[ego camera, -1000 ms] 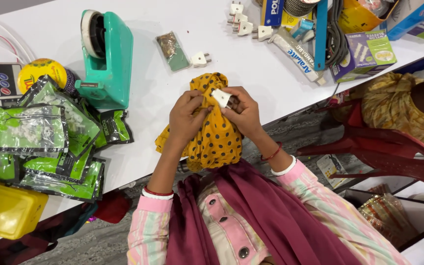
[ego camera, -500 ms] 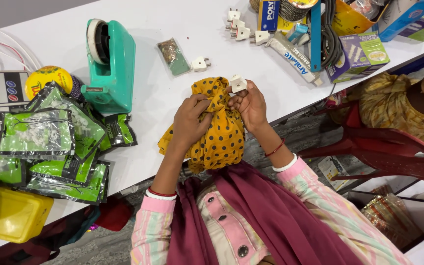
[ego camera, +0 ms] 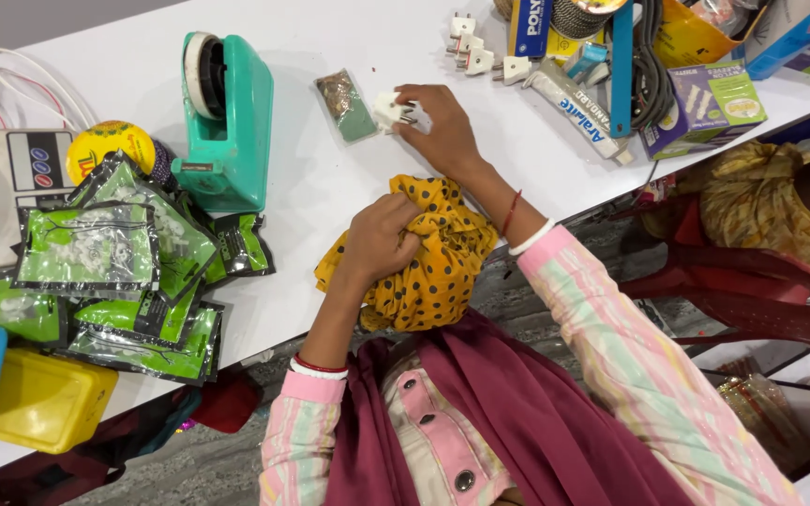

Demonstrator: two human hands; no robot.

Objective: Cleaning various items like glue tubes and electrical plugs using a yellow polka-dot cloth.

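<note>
Left hand (ego camera: 379, 239) clenches the yellow cloth (ego camera: 428, 267); beyond the cloth, right hand (ego camera: 438, 126) grasps white plugs (ego camera: 396, 111) on the table (ego camera: 330, 187).

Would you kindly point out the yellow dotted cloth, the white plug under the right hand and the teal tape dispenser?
yellow dotted cloth (ego camera: 438, 272): head view, on its bunched middle.
white plug (ego camera: 389, 110): head view, on its body left of the fingers.
teal tape dispenser (ego camera: 236, 141): head view, on its side wall.

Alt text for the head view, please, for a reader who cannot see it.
Seen from above, the right hand reaches over a white table onto white plugs, while the left hand clutches a yellow dotted cloth. A teal tape dispenser and green packets lie left.
</note>
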